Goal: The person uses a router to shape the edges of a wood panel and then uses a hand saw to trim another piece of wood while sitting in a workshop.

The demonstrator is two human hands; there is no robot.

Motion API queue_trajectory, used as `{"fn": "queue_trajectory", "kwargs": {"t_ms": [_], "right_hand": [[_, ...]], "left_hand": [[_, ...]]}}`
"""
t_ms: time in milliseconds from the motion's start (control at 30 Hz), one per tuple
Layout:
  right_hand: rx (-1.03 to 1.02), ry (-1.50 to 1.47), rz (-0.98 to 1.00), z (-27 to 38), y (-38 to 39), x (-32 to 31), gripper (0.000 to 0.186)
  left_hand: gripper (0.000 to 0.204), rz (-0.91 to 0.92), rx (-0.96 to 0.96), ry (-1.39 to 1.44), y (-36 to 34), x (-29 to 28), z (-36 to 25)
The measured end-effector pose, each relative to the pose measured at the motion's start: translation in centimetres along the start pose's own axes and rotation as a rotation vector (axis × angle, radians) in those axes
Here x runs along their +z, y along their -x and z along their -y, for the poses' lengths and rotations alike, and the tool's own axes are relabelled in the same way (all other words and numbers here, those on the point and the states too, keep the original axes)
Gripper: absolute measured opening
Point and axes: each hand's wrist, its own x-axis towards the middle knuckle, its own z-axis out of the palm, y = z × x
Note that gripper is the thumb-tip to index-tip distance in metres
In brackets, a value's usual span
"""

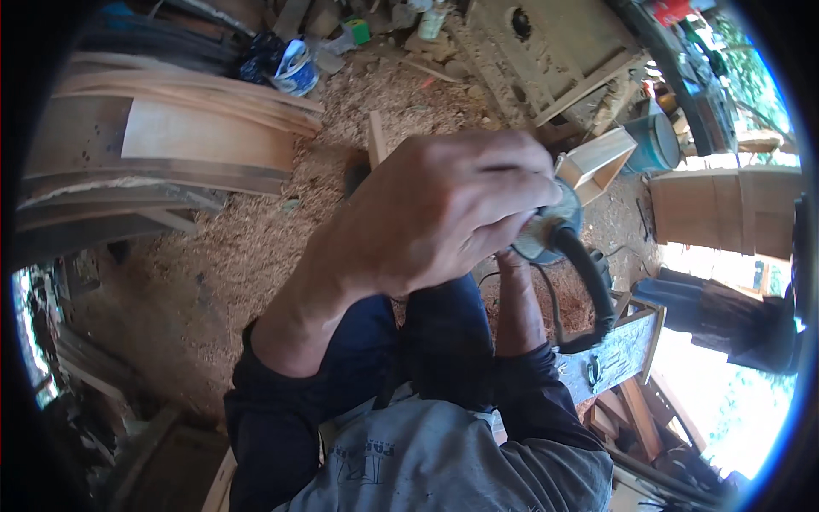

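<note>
My left hand (444,205) is raised close in the middle, its fingers curled and pressed together. Their tips overlap a round, dusty grey tool (559,218) with a thick black curved hose or handle. Whether the fingers grip the tool or a smaller thing is hidden. My right forearm (516,316) rises to the tool's underside; the right hand (509,258) is mostly covered by the tool and left hand, its fingers out of sight. Beyond the tool stands an open wooden box (601,162). An upright wood piece (376,138) shows behind my left hand.
Stacked boards (205,128) lie at the left. Wood shavings (256,256) cover the floor. A white-and-blue bucket (296,70) and a teal bucket (653,141) stand farther off. Beside my right arm is a long wooden box-like piece with a pale, marked surface (610,363). Cables trail nearby.
</note>
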Motion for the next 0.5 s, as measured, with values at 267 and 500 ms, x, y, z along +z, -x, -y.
{"fn": "queue_trajectory", "kwargs": {"t_ms": [267,500], "right_hand": [[0.060,-0.279,0.078,-1.8,-1.1,0.9,0.077],[0.073,-0.845,0.126,-4.7,-0.4,-1.5,0.068]], "left_hand": [[0.015,0.075,0.182,-0.209,-2.4,-2.4,3.1],[0.037,0.147,0.032,-0.057,-4.4,-0.1,1.5]]}}
